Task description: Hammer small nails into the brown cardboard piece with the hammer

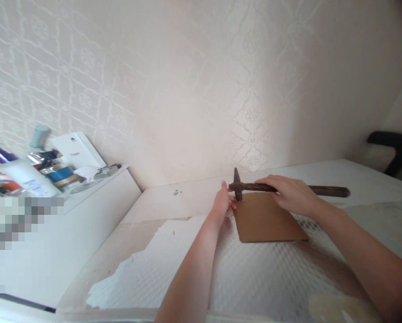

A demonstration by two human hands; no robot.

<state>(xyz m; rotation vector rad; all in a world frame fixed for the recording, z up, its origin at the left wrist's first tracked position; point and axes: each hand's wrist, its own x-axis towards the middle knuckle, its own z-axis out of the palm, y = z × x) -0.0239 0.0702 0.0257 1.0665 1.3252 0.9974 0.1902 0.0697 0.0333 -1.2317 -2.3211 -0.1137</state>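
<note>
The right hand [290, 194] is gripping a dark, rusty-looking metal hammer [275, 188] close to its head, fingers wrapped around the shaft, with the long handle sticking out behind the wrist toward the right. The hammer head is hovering right at the upper left corner of a flat brown cardboard rectangle [266, 222], which is lying on the white table [194, 197]. The left hand [224, 204] is sitting at that same corner with its fingers pinched together; whatever small thing they may be holding is too tiny to make out. A faint row of dots is running along the cardboard's top edge, so the work along that edge seems to be partly done, though how much is left is hard to judge. The table top is showing a textured white covering [255, 269] that is peeling away at the left. Behind it a pale patterned wallpaper wall [187, 89] is rising, and a white side shelf [96, 188] at the left is carrying bottles and jars [49, 168].
</note>
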